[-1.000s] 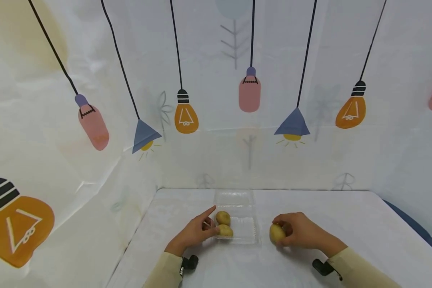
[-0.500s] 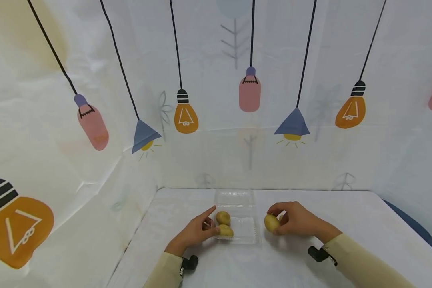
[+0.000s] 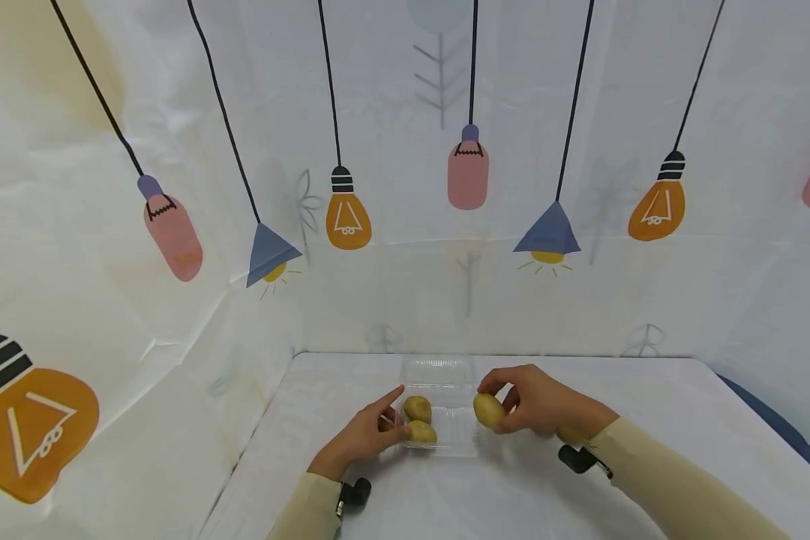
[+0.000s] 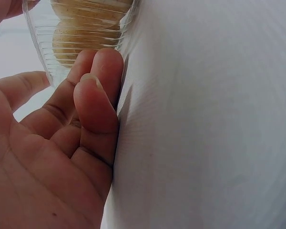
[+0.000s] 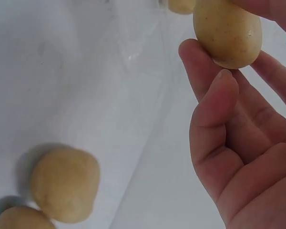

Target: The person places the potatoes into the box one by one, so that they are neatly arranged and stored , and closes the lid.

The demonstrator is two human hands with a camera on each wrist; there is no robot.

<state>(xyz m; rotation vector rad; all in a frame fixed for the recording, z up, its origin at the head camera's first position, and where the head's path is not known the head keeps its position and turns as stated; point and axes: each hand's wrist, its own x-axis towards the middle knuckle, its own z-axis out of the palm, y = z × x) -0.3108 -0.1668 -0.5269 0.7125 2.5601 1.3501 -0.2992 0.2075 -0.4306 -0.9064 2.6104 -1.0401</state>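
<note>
A clear plastic clamshell container (image 3: 457, 442) lies with its lid folded back on the table. Two potatoes (image 3: 421, 433) sit along its left side. At the container's left edge, my left hand (image 3: 367, 439) grips the rim with its index finger stretched along the side; its lower fingers (image 4: 105, 71) curl against the ribbed wall. My right hand (image 3: 543, 401) pinches a potato (image 3: 488, 410) between thumb and fingertips, above the table by the container's right edge. In the right wrist view that potato (image 5: 227, 33) is partly cut off by the frame.
Further potatoes (image 5: 65, 184) lie on the white table (image 3: 445, 499) below the right hand; the right forearm partly covers them in the head view. Behind the table hangs a white sheet (image 3: 405, 292) printed with lamps.
My right hand has lifted the potato and carried it left to the container's right edge, uncovering part of other potatoes behind. The left hand and container have stayed put.
</note>
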